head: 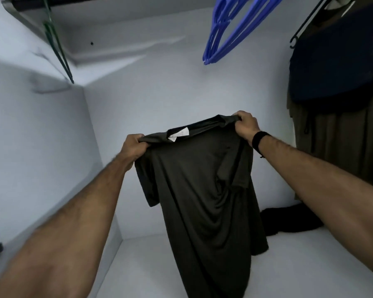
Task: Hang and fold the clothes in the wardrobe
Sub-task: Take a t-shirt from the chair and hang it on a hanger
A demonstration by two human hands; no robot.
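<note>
Left hand has its fingers curled tight round one shoulder of the dark shirt, bunching the cloth at about nine o'clock of the collar. Shirt hangs dead centre inside the wardrobe, white label up top, and the right hand grips the other shoulder at two o'clock, blue hangers overhead at twelve.

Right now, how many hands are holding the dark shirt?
2. The left hand grips one shoulder of the dark olive short-sleeved shirt; the right hand, with a black wristband, grips the other shoulder.
</note>
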